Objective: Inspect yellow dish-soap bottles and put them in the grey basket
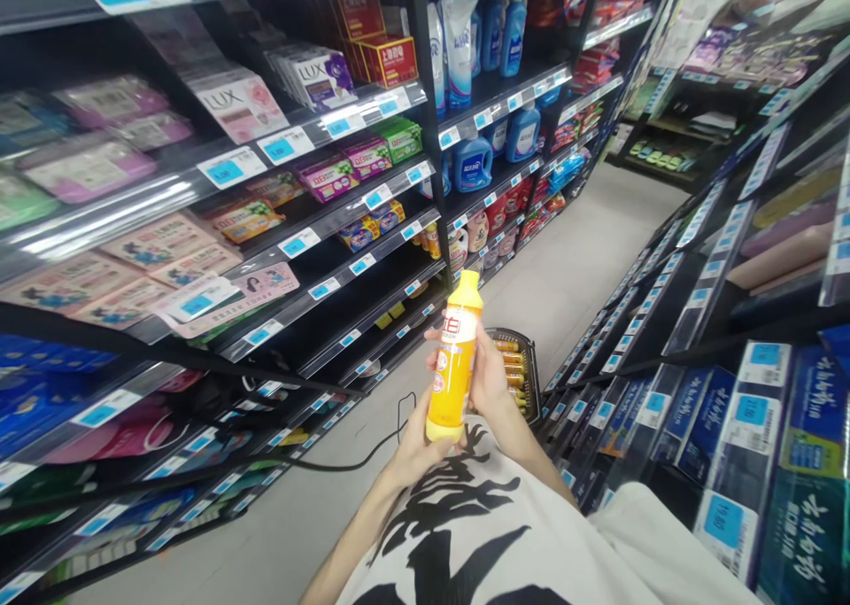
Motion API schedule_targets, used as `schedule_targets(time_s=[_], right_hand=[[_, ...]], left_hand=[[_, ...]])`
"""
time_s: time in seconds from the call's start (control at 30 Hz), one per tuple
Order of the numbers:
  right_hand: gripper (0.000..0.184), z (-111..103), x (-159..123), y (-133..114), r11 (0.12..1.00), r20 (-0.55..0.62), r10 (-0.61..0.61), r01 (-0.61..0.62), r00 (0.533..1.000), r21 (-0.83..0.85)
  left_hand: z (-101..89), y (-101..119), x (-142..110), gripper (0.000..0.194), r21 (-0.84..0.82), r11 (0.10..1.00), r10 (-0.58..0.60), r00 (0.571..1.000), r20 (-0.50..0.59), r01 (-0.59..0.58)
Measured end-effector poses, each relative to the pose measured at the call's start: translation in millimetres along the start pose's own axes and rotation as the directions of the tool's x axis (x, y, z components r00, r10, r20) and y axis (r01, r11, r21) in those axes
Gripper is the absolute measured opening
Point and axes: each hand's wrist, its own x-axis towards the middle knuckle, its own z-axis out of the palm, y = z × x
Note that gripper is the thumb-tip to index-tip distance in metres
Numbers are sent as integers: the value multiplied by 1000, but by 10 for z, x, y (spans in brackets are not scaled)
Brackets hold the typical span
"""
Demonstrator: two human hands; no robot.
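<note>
One glossy yellow plastic bottle with a white-and-red label (453, 370) stands tilted before the white shirt with black print (458, 512); its fill level is hard to tell. The left hand (420, 445) grips its base, the right hand (489, 376) wraps around its back. One black plastic basket (530, 357) contains several yellow items (513, 368); the right arm partly covers it, preventing a full count.
</note>
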Motion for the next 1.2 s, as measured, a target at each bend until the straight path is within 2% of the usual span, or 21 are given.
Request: schedule_targets(time_s=[0.03,0.1,0.13,0.2,0.3,0.4,0.53,0.6,0.67,0.8,0.87,1.03,1.2], right_hand=[[47,3,-1,-12,1000,6,-7,7,1000,5],[48,12,-4,-29,1000,0,-16,16,1000,16],[49,17,-6,-32,1000,-9,-12,12,1000,25],[52,26,-10,-26,999,-18,8,-7,1000,45],[54,13,-10,11,997,1,23,-23,1000,68],[53,-24,-5,63,1000,8,24,-24,1000,19],[53,-32,-12,110,991,-70,-63,54,996,-121],[49,-14,-13,114,975,-133,-148,123,980,-184],[47,-2,-4,107,968,-160,-185,152,970,-199],[55,-8,27,70,993,-127,-61,48,990,-105],[62,-7,29,49,998,-134,-25,17,991,-59],[69,17,5,17,999,-174,-39,35,984,-29],[71,59,-15,-2,998,-238,-17,3,971,-58]], left_hand=[[-8,-7,-14,82,-158,986,-45,994,100,60],[-11,-23,-42,81,-410,886,-85,945,316,217],[-5,-29,-55,81,-473,835,-87,916,391,281],[12,-30,-72,79,-510,788,-96,887,451,344],[35,-15,-68,66,-485,797,-120,883,455,359],[53,-17,-38,53,-401,856,-147,898,415,326],[90,-25,1,65,-327,907,-193,951,242,267],[102,-8,9,69,-294,923,-213,965,150,250],[105,22,4,67,-303,921,-220,968,118,246],[105,75,-44,56,-442,844,-190,940,284,304],[113,86,-65,53,-456,827,-178,923,342,329],[126,75,-68,52,-376,865,-207,918,338,333],[102,41,-64,54,-346,882,-201,920,336,319]])
